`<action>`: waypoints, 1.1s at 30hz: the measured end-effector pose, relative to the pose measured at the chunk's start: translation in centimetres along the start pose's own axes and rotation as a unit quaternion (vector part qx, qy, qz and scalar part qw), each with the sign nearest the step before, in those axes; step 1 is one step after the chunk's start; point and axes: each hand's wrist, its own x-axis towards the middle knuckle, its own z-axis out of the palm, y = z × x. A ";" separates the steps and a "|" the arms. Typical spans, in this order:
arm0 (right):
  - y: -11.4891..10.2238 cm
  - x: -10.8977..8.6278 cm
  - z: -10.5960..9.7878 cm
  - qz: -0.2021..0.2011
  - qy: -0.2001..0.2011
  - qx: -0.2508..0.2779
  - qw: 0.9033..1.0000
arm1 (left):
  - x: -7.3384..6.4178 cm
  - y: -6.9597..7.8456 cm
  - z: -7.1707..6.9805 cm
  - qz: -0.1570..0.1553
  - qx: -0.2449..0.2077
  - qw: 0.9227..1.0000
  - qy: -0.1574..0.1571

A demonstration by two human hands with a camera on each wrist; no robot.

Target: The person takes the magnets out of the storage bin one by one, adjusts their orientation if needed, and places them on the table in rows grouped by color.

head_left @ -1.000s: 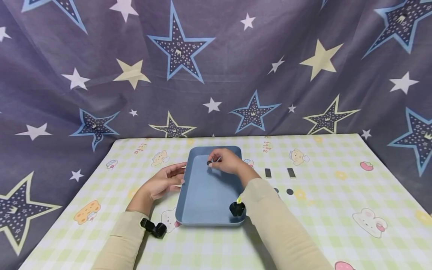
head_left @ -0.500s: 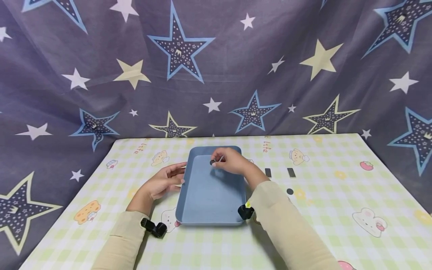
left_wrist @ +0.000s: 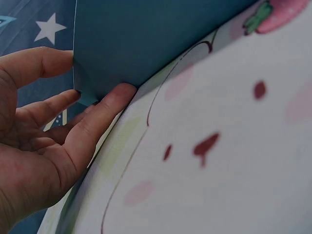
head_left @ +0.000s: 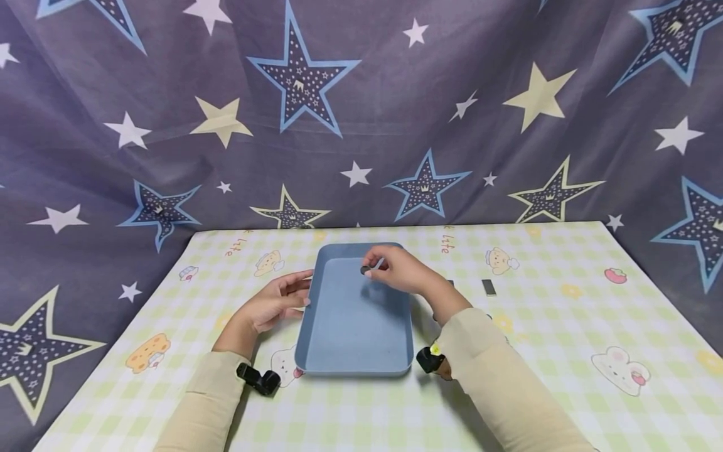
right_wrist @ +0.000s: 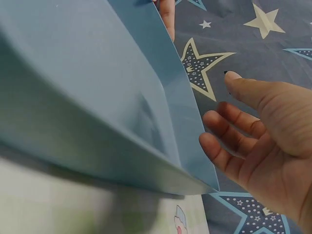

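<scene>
A blue-grey rectangular tray stands near the middle of the table. My left hand is at its left side, with fingers and thumb loosely extended and fingertips against the tray wall. In the left wrist view the thumb lies along the foot of the wall. Over the upper right part of the tray, my right hand pinches a small black disc between thumb and fingertips. A shadow falls on the tray floor below it. In the right wrist view the disc is nearly hidden behind the thumb tip.
To the right of the tray lies a small dark rectangular piece. Another dark piece shows only as a sliver behind the right wrist. A checked cloth with cartoon prints covers the table, and a star-patterned curtain hangs behind.
My right hand has drifted right above the tray with the black disc. Its forearm now covers the loose discs and most of one rectangular piece. My left hand has stayed at the tray.
</scene>
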 end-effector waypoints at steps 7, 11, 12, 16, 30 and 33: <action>-0.2 -1.1 -0.5 -0.011 0.006 -0.008 1.000 | -0.1 0.1 0.1 0.001 0.000 1.000 0.000; -0.1 -1.7 -0.5 -0.012 0.017 -0.013 1.000 | -0.1 0.1 0.1 0.003 0.001 1.000 -0.002; -0.1 -1.9 -0.6 -0.015 0.022 -0.015 1.000 | -0.1 0.1 0.1 0.003 0.001 1.000 -0.002; 0.0 -2.5 -0.6 -0.028 0.039 -0.014 0.999 | -0.1 0.1 0.1 0.004 0.001 1.000 -0.002; -0.3 -5.3 -1.5 -0.064 0.086 -0.015 0.994 | 0.1 -0.2 0.0 0.004 0.001 1.000 0.003; -0.2 -5.9 -1.8 -0.077 0.095 -0.021 0.992 | 0.1 -0.2 0.0 0.006 0.001 1.000 -0.001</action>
